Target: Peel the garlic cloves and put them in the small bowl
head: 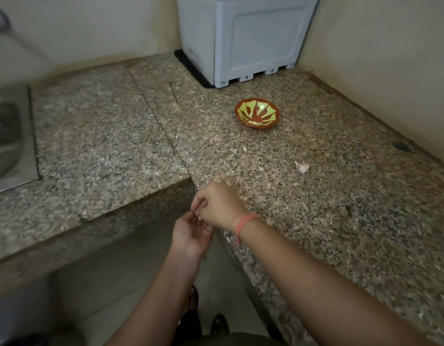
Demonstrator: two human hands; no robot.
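Still early: both hands' fingers (199,211) pinch one clove, bowl (257,113) looks empty, garlic (302,167) waits on the desk (315,208)

Empty small bowl (257,113); garlic piece (302,167) nearby.

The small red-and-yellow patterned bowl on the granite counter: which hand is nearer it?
Right. The right hand is over the counter edge, nearest the bowl; the left hand sits lower, off the counter.
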